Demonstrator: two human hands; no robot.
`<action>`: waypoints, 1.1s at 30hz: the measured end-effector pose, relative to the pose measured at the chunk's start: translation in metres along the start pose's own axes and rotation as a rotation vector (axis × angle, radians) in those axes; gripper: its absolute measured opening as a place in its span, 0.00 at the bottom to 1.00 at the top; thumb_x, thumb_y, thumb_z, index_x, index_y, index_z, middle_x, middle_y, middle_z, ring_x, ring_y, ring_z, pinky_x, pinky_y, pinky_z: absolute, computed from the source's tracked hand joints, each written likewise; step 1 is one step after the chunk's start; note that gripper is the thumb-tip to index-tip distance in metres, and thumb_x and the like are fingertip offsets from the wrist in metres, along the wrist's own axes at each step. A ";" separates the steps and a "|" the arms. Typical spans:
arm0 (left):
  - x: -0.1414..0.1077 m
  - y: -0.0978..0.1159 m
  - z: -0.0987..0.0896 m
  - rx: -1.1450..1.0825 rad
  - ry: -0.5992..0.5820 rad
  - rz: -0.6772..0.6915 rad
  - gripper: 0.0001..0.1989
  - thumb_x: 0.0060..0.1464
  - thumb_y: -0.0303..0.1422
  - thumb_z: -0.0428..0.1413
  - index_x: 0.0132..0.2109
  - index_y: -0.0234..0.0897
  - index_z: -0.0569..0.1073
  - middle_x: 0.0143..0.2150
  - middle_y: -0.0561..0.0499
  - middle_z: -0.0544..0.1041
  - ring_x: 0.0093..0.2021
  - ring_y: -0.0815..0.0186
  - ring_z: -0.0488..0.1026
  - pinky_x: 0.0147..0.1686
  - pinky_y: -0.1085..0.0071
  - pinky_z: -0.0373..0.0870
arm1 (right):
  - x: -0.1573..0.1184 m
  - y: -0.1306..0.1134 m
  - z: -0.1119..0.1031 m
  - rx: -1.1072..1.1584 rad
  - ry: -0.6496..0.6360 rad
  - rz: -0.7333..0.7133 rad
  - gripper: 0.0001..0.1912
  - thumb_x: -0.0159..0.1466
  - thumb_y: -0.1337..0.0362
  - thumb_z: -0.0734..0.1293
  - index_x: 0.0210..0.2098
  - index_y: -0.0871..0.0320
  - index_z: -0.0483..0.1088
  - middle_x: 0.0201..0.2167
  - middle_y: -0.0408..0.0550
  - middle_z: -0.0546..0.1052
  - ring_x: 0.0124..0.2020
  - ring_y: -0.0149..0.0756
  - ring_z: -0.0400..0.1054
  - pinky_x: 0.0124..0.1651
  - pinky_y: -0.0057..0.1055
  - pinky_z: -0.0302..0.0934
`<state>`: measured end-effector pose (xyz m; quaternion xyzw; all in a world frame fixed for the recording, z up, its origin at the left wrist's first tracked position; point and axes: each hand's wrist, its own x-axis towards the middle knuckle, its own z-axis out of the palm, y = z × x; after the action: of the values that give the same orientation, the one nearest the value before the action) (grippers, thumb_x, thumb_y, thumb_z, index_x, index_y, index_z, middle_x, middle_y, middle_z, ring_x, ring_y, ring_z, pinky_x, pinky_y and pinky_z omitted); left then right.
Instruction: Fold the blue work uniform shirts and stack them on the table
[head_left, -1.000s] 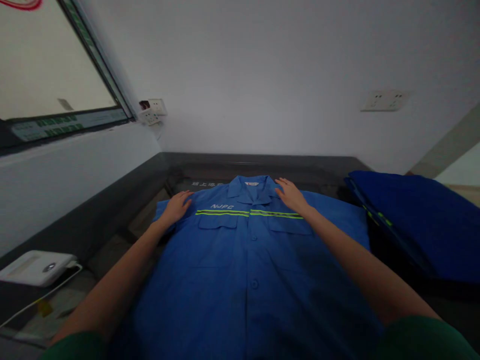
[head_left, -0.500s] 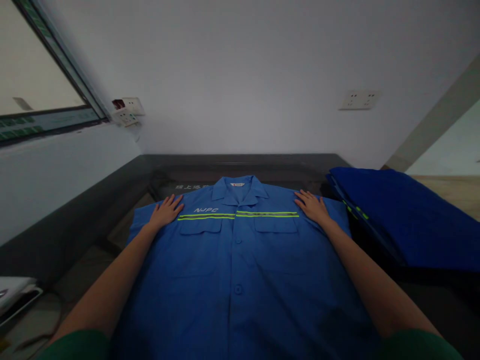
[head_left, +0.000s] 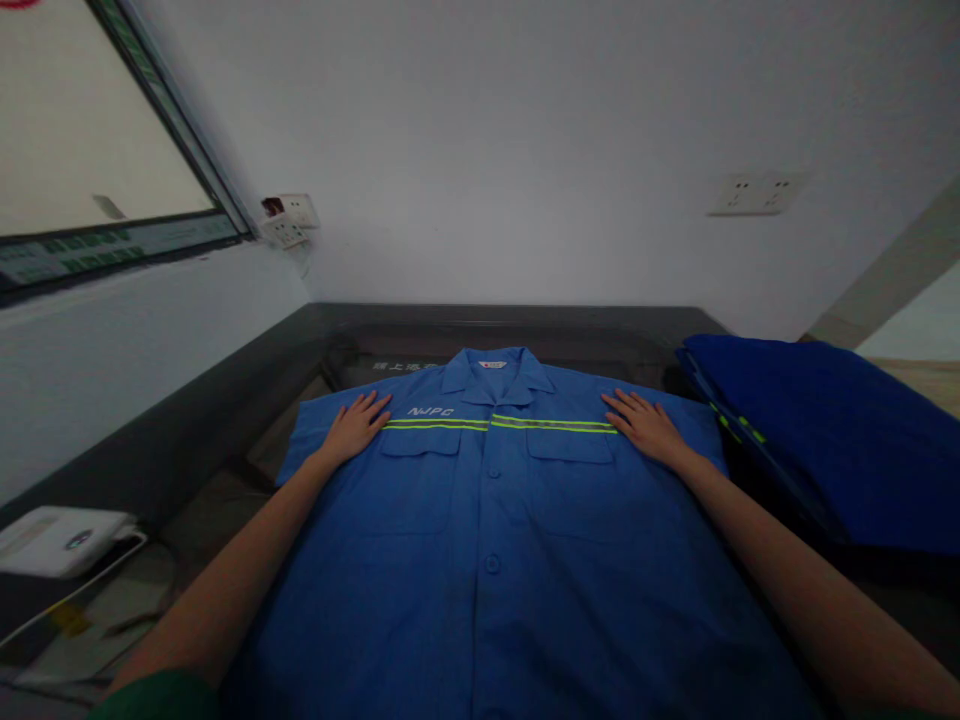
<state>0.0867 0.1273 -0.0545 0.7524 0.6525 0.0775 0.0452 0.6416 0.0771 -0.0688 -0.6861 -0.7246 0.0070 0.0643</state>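
Observation:
A blue work shirt (head_left: 435,500) lies spread face up before me, its collar at the far end. White letters "NJPC" and a yellow-green double stripe cross its chest above two flap pockets. My left hand (head_left: 358,428) rests flat on the shirt at the left end of the stripe, fingers spread. Flat at the stripe's right end lies my right hand (head_left: 643,425), its fingers apart too. Neither hand grips the cloth. The shirt's lower end runs out of view at the bottom.
Under the shirt is a dark table (head_left: 480,318) against the wall. Folded blue clothing (head_left: 832,430) with yellow-green stripes lies at the right. A white device (head_left: 67,540) with a cable sits at the left. Wall sockets (head_left: 757,193) are at the back right.
The view has shifted, so the whole scene sits farther right and more of the white device shows. Both hands stay flat on the shirt in nearly the same places.

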 end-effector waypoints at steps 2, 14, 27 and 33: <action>-0.008 0.000 -0.005 -0.062 0.122 -0.002 0.27 0.62 0.43 0.40 0.62 0.37 0.64 0.65 0.41 0.62 0.65 0.54 0.57 0.62 0.50 0.52 | -0.002 0.000 -0.001 -0.020 0.009 -0.002 0.27 0.69 0.52 0.51 0.66 0.46 0.53 0.68 0.48 0.54 0.67 0.49 0.47 0.63 0.59 0.46; -0.233 -0.014 -0.086 -0.456 0.250 -0.446 0.22 0.50 0.53 0.45 0.42 0.46 0.72 0.32 0.51 0.79 0.32 0.58 0.76 0.36 0.64 0.73 | 0.015 -0.217 -0.066 0.071 0.063 -0.483 0.15 0.66 0.67 0.59 0.48 0.54 0.73 0.48 0.49 0.75 0.52 0.42 0.66 0.52 0.35 0.61; -0.388 0.013 0.036 -0.714 0.223 -0.686 0.34 0.42 0.57 0.53 0.47 0.35 0.74 0.52 0.40 0.75 0.57 0.47 0.69 0.57 0.54 0.65 | -0.005 -0.490 -0.021 0.176 0.023 -0.563 0.19 0.61 0.72 0.62 0.52 0.62 0.67 0.52 0.60 0.70 0.56 0.49 0.60 0.46 0.41 0.64; -0.395 0.026 0.058 -0.768 0.238 -0.766 0.29 0.47 0.54 0.50 0.48 0.37 0.72 0.56 0.41 0.72 0.61 0.48 0.65 0.59 0.54 0.62 | 0.008 -0.500 -0.009 0.252 0.073 -0.449 0.17 0.66 0.73 0.55 0.51 0.64 0.67 0.54 0.62 0.69 0.58 0.48 0.58 0.50 0.45 0.61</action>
<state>0.0686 -0.2648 -0.1295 0.3769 0.8049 0.3724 0.2671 0.1458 0.0551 -0.0101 -0.4945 -0.8493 0.0583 0.1753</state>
